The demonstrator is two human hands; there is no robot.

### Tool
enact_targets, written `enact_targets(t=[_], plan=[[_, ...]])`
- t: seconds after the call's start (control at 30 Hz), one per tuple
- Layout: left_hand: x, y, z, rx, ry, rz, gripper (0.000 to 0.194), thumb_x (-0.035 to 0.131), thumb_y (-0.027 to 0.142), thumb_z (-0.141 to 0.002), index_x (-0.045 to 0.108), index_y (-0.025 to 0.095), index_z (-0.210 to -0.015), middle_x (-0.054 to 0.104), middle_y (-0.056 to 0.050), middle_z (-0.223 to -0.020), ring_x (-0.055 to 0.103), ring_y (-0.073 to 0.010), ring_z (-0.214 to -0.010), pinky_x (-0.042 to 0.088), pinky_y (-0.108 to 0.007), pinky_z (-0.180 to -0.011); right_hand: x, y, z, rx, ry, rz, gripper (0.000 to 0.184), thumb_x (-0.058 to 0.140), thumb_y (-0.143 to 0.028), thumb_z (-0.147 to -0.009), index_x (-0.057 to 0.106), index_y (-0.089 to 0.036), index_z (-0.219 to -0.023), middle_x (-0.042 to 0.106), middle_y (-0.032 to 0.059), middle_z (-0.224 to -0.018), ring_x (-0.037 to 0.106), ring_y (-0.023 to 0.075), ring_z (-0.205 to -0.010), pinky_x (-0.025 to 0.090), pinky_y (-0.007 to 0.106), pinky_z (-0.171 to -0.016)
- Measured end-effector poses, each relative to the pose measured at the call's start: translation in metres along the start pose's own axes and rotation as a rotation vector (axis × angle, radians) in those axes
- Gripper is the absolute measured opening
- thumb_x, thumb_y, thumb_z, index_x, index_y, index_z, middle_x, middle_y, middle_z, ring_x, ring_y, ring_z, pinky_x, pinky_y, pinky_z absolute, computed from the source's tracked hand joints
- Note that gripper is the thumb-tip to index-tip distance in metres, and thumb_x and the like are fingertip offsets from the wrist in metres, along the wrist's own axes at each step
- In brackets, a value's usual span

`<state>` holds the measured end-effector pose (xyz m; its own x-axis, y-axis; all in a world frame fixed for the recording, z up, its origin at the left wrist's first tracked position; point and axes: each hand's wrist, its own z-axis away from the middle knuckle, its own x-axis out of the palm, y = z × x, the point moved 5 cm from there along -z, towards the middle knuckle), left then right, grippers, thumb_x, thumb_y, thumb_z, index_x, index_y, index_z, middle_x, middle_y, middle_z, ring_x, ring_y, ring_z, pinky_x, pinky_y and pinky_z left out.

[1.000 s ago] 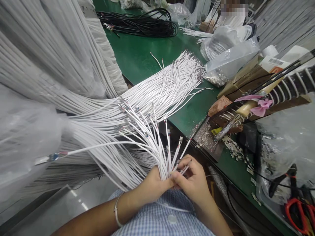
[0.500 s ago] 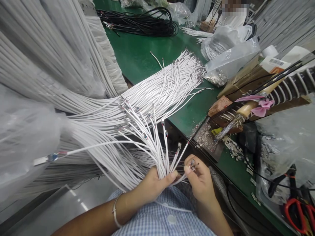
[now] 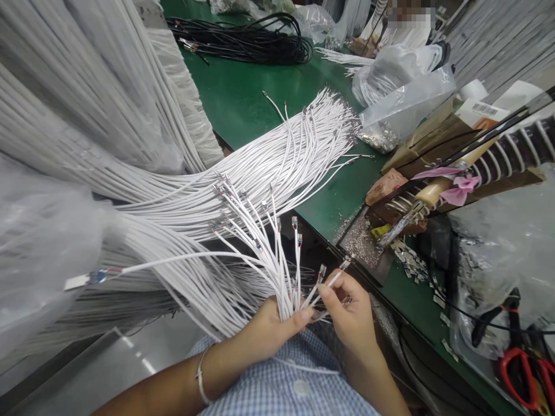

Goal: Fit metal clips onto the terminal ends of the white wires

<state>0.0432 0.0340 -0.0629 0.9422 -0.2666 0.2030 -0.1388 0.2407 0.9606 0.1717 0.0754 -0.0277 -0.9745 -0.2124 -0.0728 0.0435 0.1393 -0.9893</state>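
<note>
At six o'clock, left hand [image 3: 271, 326] clasps cables [image 3: 284, 297]; right hand [image 3: 352, 315], at its three o'clock, pinches one cable [image 3: 333, 281]. Bunch looks light, springy, slightly slick. Tips [image 3: 295, 223], towards twelve, seem fragile: best grip, sheaths [image 3: 298, 271] below.

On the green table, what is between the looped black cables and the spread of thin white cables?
The head view shows bare green tabletop between the black cables and the white cables, with stray white ends reaching in.
</note>
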Motion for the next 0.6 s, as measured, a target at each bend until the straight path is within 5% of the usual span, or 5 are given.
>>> enact_targets(t=[0.4, 0.6], plan=[[0.003, 0.011, -0.002, 0.003, 0.008, -0.03, 0.033, 0.053, 0.042, -0.083, 0.058, 0.012, -0.07, 0.055, -0.002, -0.064, 0.053, -0.0139, -0.064, 0.044, -0.026, -0.063, 0.004, 0.001, 0.002, -0.033, -0.061, 0.02, 0.021, 0.055, -0.023, -0.083, 0.047, -0.017, -0.065, 0.045, -0.0012, -0.065, 0.045, 0.0116, -0.06, 0.037, 0.025, -0.056], [0.007, 0.011, -0.003, -0.03, -0.012, 0.028, 0.031, 0.054, 0.041, -0.083, 0.061, 0.011, -0.078, 0.06, -0.005, -0.071, 0.055, -0.0149, -0.067, 0.044, -0.026, -0.063, 0.007, 0.0, 0.001, -0.006, -0.068, 0.016, 0.022, 0.058, -0.026, -0.081, 0.048, -0.017, -0.064, 0.046, -0.0015, -0.064, 0.045, 0.0104, -0.055, 0.036, 0.023, -0.051]])
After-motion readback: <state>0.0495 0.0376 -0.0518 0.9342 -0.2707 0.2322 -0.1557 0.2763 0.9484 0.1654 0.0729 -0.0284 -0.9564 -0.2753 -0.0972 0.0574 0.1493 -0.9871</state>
